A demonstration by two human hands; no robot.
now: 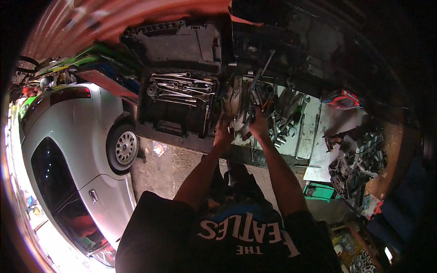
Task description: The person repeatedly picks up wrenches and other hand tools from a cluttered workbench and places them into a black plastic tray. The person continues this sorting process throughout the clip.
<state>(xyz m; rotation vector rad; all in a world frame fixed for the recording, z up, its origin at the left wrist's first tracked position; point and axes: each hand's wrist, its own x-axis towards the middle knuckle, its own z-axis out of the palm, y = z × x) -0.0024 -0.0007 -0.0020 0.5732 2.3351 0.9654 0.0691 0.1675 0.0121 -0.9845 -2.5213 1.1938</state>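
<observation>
At the bench's near edge my left hand [222, 132] is closed, fingers curled; a small shiny metal piece shows beside them, but what it holds is too small to tell. To its right my right hand [258, 125] reaches into a heap of metal tools, its fingers bent around a part I cannot make out. Long-handled tools [256, 96] lie just past its fingertips. Several sockets [279, 140] and loose wrenches [293, 133] lie to the right of that hand. Left of both hands stands an open black tool case [170, 116], with a row of combination wrenches [182, 86] inside.
The case's lid [175, 48] leans back. Further right sits a greasy engine part [357, 159], with a red box [341, 99] behind it and a green case [321, 191] below the bench. A silver car [84, 150] stands close on the left, its wheel [123, 148] near the bench.
</observation>
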